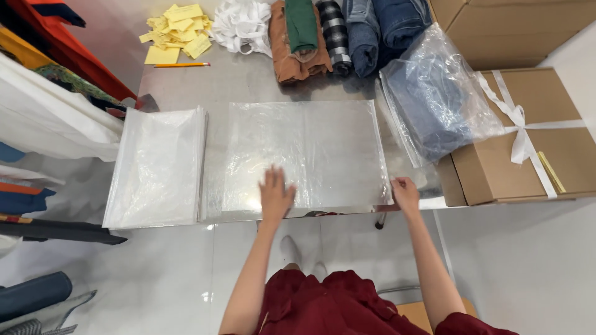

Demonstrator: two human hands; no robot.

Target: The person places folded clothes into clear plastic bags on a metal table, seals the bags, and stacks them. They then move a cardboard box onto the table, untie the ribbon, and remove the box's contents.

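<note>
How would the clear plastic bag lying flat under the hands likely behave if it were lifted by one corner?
The clear bag looks thin and filmy, so it would probably droop limply. It seems empty and very light. Its glossy face on the shiny metal table suggests it may slide easily; the left hand presses it flat.

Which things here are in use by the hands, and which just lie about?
In hand: clear plastic bag, flat under left hand, pinched at its corner by right hand.

Lying about: bag stack, folded clothes, bagged jeans, ribboned box, yellow slips, pencil.
</note>
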